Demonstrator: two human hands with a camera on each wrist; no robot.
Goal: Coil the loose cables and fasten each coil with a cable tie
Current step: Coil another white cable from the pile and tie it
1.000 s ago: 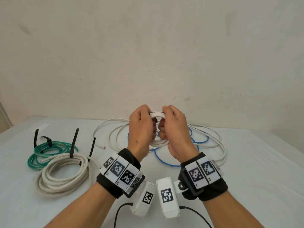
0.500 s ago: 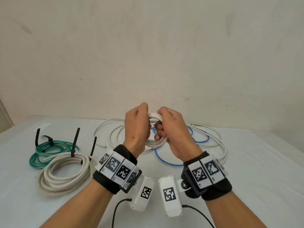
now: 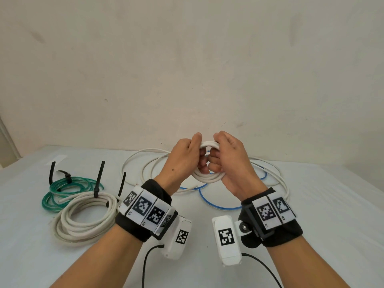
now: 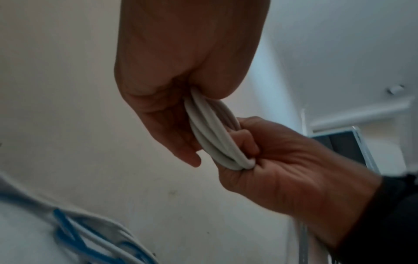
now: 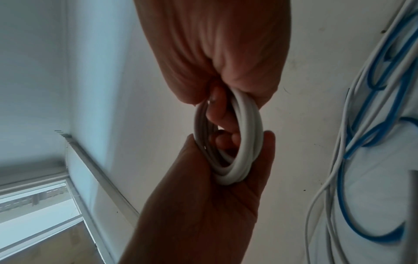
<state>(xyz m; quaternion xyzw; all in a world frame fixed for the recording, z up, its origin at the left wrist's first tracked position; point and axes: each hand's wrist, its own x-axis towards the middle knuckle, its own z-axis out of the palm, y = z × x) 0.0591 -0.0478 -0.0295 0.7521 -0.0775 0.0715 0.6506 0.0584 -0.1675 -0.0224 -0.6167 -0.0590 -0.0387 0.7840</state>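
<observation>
Holding a small white coil (image 3: 208,177) in the air over the table (image 3: 311,225): left hand (image 3: 182,161) and right hand (image 3: 230,163) both wrapped round it. Step: coiling, untied. Next probably needs a tie; spare ones not visible. Loose white cable (image 3: 143,161) and blue cable (image 3: 216,205) lie below, open table on the right.

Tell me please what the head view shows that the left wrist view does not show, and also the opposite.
Only the head view shows the two finished coils on the table: the green coil and the cream coil, each with black cable ties.

Only the left wrist view shows, from below, several white turns stacked together between the palms.

Both show the left hand and the right hand gripping the small white coil, and the loose blue cable lying on the table.
</observation>
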